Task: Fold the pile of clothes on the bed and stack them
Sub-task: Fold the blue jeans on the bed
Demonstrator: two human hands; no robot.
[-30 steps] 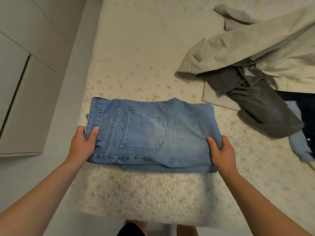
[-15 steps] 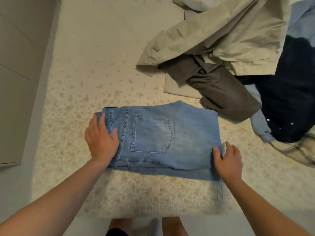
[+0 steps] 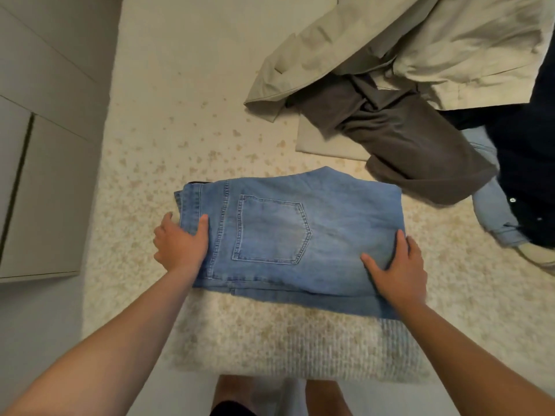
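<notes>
Near the bed's [image 3: 192,85] close edge, folded jeans [image 3: 300,232] lie pocket-up on a fuzzy cream sweater [image 3: 300,340], apparently as the second layer of a stack. At nine o'clock of the jeans, the left hand [image 3: 180,247] grips the waistband end, thumb on top and fingers curled past the edge. At four o'clock the right hand [image 3: 396,271] lies spread and flat on the denim, probably pressing the fold and squaring it with the sweater below. At one o'clock, well apart, unfolded clothes wait: a beige jacket [image 3: 420,46], grey trousers [image 3: 414,145] and dark navy garments [image 3: 525,190].
</notes>
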